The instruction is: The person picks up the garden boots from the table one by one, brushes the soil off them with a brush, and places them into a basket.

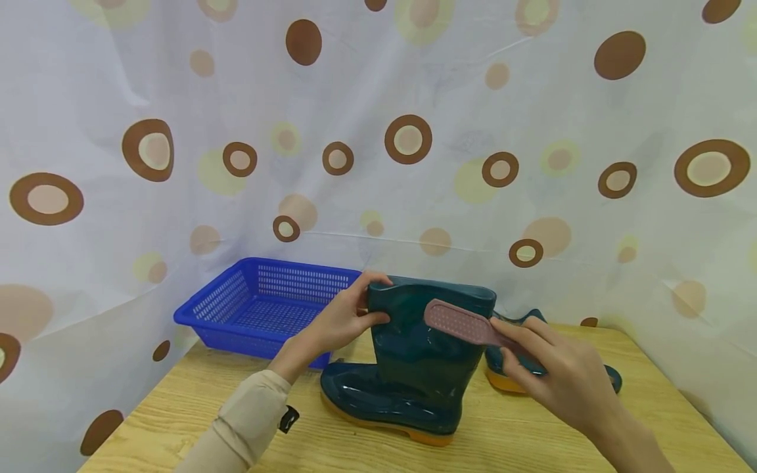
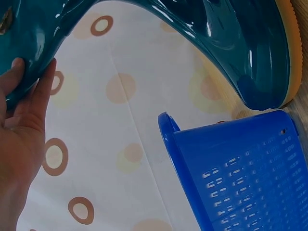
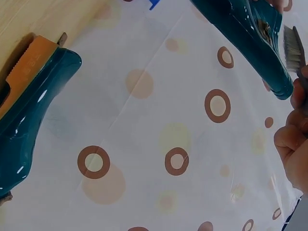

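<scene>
A dark green rubber boot [image 1: 422,358] with an orange sole stands upright on the table, its toe pointing left. My left hand [image 1: 338,318] grips the rim of its shaft, thumb on the near side. In my right hand [image 1: 564,371] is the handle of a pinkish-brown brush [image 1: 455,320], held at the upper shaft. The right wrist view shows pale bristles [image 3: 291,50] facing the boot; whether they touch it I cannot tell. A brownish patch [image 3: 263,30] marks the shaft. Behind my right hand lies a second green boot [image 1: 514,371], partly hidden.
A blue perforated plastic basket [image 1: 219,338] stands at the back left, beside my left hand. The wooden table [image 1: 514,433] backs onto a white curtain [image 1: 367,79] with brown and yellow circles. A small black object [image 1: 288,418] shows by my left sleeve.
</scene>
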{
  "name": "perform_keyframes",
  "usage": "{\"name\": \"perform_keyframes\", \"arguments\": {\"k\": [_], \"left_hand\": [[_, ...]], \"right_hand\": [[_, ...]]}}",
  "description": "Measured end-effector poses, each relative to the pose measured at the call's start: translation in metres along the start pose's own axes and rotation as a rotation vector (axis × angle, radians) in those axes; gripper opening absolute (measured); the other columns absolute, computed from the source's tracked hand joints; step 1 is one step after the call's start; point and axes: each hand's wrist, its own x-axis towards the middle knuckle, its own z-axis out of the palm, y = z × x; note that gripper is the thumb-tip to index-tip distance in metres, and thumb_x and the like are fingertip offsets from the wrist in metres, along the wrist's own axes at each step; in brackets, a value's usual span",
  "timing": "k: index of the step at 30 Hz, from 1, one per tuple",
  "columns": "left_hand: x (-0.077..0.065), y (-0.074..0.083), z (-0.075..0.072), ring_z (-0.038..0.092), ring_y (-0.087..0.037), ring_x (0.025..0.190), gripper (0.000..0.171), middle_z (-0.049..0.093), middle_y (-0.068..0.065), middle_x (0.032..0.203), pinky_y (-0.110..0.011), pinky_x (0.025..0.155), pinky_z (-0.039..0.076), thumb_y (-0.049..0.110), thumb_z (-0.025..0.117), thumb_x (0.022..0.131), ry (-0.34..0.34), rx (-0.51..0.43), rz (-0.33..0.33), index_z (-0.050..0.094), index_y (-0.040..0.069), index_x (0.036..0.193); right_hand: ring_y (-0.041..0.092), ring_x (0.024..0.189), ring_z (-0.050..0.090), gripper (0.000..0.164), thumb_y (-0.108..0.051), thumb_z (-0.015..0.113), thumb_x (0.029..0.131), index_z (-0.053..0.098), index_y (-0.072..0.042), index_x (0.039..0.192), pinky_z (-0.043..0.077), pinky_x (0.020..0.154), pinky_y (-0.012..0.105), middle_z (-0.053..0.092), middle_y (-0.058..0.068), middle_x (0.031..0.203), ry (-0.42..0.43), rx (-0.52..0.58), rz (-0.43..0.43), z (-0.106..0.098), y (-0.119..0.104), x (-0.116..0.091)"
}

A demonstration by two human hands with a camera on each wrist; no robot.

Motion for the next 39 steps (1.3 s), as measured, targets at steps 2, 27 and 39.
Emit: {"name": "perform_keyframes", "arguments": {"k": [2,27,39], "left_hand": [[-0.001,0.0,0.0,0.07,-0.032,0.105,0.053,0.058,-0.019,0.128,-0.038,0.085,0.06,-0.001,0.065,0.093,0.0,-0.004,0.001,0.039,0.016,0.136],[-0.007,0.004,0.0,0.07,-0.031,0.105,0.049,0.056,-0.019,0.126,-0.035,0.085,0.06,-0.002,0.063,0.093,-0.002,-0.002,0.029,0.04,0.014,0.133],[-0.004,0.003,-0.001,0.07,-0.03,0.104,0.049,0.058,-0.019,0.124,-0.036,0.084,0.06,-0.001,0.064,0.093,-0.008,0.023,0.017,0.04,0.015,0.133]], "right_hand": [[-0.006,0.053,0.031,0.047,-0.045,0.044,0.103,0.073,-0.011,0.119,0.021,0.045,0.005,0.053,-0.009,0.078,0.002,-0.021,0.007,0.0,0.001,0.003],[-0.01,0.049,0.028,0.029,-0.026,0.063,0.091,0.074,-0.014,0.115,0.017,0.042,0.006,0.059,-0.01,0.076,-0.035,-0.073,0.043,0.009,0.003,-0.002],[-0.009,0.054,0.036,0.041,-0.007,0.076,0.075,0.073,-0.013,0.115,0.029,0.045,0.007,0.065,-0.009,0.083,-0.057,-0.018,0.109,0.01,-0.001,-0.01]]}}
